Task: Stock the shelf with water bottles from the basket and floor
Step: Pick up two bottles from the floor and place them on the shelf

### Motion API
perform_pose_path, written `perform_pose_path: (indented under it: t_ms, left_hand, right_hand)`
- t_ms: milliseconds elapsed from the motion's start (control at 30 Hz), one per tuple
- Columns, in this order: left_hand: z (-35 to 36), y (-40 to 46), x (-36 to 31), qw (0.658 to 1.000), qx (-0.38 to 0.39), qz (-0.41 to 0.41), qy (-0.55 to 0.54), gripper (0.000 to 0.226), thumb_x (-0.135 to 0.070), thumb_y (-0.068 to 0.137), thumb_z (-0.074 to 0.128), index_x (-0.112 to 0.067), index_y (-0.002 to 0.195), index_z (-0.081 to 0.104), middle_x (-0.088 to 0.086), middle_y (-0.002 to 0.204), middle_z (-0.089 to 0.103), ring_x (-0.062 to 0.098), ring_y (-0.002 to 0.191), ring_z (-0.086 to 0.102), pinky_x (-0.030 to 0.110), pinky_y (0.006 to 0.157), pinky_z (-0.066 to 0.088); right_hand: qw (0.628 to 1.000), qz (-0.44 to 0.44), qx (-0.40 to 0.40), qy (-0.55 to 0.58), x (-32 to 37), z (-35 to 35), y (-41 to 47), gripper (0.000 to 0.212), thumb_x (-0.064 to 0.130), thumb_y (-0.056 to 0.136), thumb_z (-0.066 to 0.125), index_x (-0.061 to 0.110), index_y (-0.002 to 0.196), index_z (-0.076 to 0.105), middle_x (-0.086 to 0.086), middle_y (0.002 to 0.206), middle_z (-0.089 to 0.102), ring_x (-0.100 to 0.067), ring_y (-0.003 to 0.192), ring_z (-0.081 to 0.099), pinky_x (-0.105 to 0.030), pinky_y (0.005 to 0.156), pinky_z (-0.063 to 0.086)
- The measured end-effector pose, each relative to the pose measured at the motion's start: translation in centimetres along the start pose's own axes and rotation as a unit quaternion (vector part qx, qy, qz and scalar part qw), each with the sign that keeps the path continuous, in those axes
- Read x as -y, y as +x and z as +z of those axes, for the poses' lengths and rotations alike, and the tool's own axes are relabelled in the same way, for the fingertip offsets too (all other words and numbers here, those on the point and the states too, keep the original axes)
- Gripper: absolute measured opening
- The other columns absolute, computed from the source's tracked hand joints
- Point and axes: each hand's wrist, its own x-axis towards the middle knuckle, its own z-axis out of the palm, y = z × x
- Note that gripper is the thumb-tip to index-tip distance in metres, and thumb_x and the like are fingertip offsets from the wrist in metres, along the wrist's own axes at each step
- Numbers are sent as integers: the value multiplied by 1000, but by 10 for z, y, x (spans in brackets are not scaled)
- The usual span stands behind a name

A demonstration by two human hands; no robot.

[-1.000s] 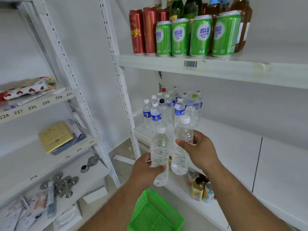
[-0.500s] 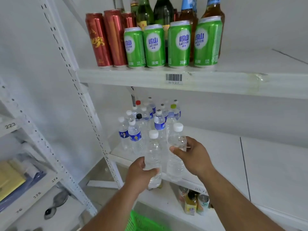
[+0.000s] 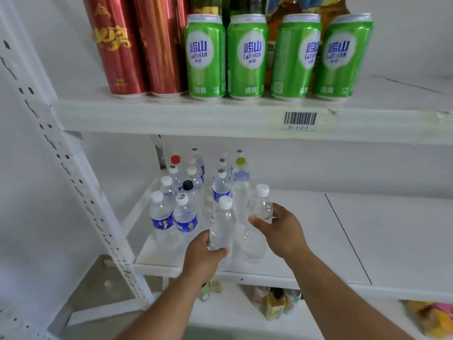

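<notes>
White metal shelving fills the frame as a person brings two clear water bottles to the middle shelf [image 3: 306,241] — the left hand [image 3: 203,256] wrapped around the lower body of one bottle [image 3: 221,227], the right hand [image 3: 282,231] gripping the other bottle [image 3: 261,204] at its shoulder. Both hover upright just in front of the stocked cluster [image 3: 191,192]. Thin and full, such bottles likely flex when squeezed; a mid-body hold seems safest. Green cans [image 3: 247,55] above read "LAOSHAN"; a barcode tag [image 3: 299,120] reads roughly "D1-1-2-1".
</notes>
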Motion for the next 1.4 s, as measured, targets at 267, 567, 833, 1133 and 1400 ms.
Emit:
perform_pose_path:
  t_ms: [267, 567, 833, 1133, 1400]
  left_hand:
    - [9, 47, 11, 1000, 5, -10, -6, 35, -29, 68, 83, -35, 98, 66, -16, 92, 73, 2, 88, 67, 22, 74, 52]
    - [23, 80, 15, 999, 0, -24, -21, 33, -23, 71, 81, -40, 93, 64, -30, 87, 70, -14, 82, 64, 14, 68, 48]
    - [36, 100, 20, 999, -13, -20, -42, 47, -18, 75, 82, -32, 115, 62, -18, 104, 70, 2, 99, 65, 21, 82, 52]
    - [43, 113, 19, 999, -16, -9, -28, 58, -13, 81, 77, -25, 132, 52, -6, 125, 64, 15, 119, 58, 42, 105, 47]
    - [41, 111, 13, 1000, 3, -18, 15, 70, -20, 84, 75, -28, 144, 40, -7, 140, 50, 15, 132, 45, 32, 108, 39]
  right_hand:
    - [999, 32, -3, -7, -10, 23, 34, 19, 41, 76, 79, 44, 90, 66, 31, 84, 70, 9, 77, 63, -18, 64, 45]
    - [999, 44, 14, -29, -25, 46, 68, 22, 43, 76, 79, 48, 90, 63, 34, 89, 67, 15, 84, 58, -15, 64, 43]
    - [998, 47, 14, -38, -35, 56, 80, 25, 39, 76, 79, 49, 91, 61, 27, 94, 68, 16, 87, 56, -12, 65, 40]
    - [998, 55, 29, -27, -43, 63, 85, 42, 30, 79, 78, 47, 111, 56, 27, 104, 66, 20, 93, 55, -6, 70, 39]
    - [995, 82, 44, -32, -51, 62, 84, 52, 24, 81, 76, 47, 121, 52, 28, 109, 64, 21, 94, 54, -5, 70, 40]
